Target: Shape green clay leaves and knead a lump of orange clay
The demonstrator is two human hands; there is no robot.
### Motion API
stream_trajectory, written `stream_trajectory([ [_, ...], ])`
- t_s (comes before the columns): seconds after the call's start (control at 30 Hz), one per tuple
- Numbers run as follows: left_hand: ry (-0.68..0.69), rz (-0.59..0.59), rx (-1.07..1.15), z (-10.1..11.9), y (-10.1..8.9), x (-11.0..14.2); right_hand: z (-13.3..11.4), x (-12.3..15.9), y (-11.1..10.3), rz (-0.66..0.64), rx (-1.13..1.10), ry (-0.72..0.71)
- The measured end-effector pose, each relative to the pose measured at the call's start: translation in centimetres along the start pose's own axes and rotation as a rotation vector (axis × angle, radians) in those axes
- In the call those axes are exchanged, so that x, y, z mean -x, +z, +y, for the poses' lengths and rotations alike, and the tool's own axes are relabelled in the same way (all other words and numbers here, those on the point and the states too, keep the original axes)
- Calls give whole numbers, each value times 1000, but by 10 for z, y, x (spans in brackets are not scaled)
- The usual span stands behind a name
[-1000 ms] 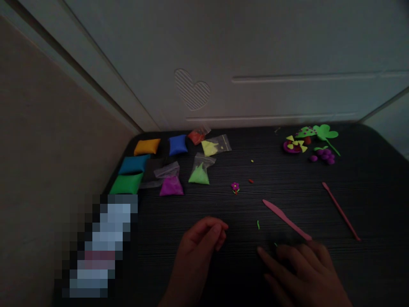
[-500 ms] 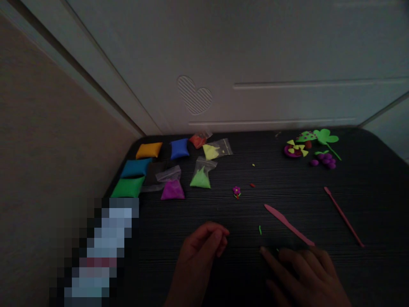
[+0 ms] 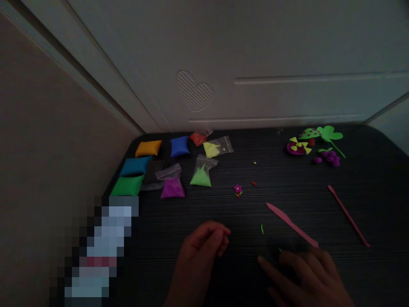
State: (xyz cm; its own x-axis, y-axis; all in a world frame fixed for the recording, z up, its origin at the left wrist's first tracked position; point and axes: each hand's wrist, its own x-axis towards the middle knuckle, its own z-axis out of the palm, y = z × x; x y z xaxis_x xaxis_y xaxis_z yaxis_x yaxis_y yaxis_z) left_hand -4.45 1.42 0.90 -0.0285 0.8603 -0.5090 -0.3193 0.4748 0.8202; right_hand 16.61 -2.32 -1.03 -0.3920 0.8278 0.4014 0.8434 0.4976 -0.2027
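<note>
My left hand point(image 3: 203, 253) hovers at the lower middle, thumb pressed against curled fingers; whatever it may hold is hidden. My right hand point(image 3: 305, 273) is low over the dark table, its index finger stretched out and the other fingers loosely bent. Just beyond them lies a thin green clay strip point(image 3: 262, 229). A tiny green bit point(image 3: 280, 250) peeks out by the right middle finger. Past the right knuckles rests a pink plastic clay knife point(image 3: 291, 224). Farther off lies a small purple clay flower point(image 3: 237, 188) with a yellow centre, a red stem and green leaves.
Clay packets, including a purple bag point(image 3: 173, 188) and a light green bag point(image 3: 201, 175), lie at the left back. A pink stick tool point(image 3: 348, 215) is at right. Behind it sit clay grapes point(image 3: 330, 157), a purple dish point(image 3: 289, 149) and a green clover shape point(image 3: 329, 133). A white panel point(image 3: 271, 51) stands behind.
My right index fingertip has drawn slightly back toward me and to the left. My left hand keeps its pose. The view has shifted a little.
</note>
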Motion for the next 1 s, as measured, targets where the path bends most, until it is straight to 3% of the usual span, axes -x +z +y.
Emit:
stream_trajectory([
  [1.0,-27,16,6,0,-1,1,1,0,-1,-4,-14,-39],
])
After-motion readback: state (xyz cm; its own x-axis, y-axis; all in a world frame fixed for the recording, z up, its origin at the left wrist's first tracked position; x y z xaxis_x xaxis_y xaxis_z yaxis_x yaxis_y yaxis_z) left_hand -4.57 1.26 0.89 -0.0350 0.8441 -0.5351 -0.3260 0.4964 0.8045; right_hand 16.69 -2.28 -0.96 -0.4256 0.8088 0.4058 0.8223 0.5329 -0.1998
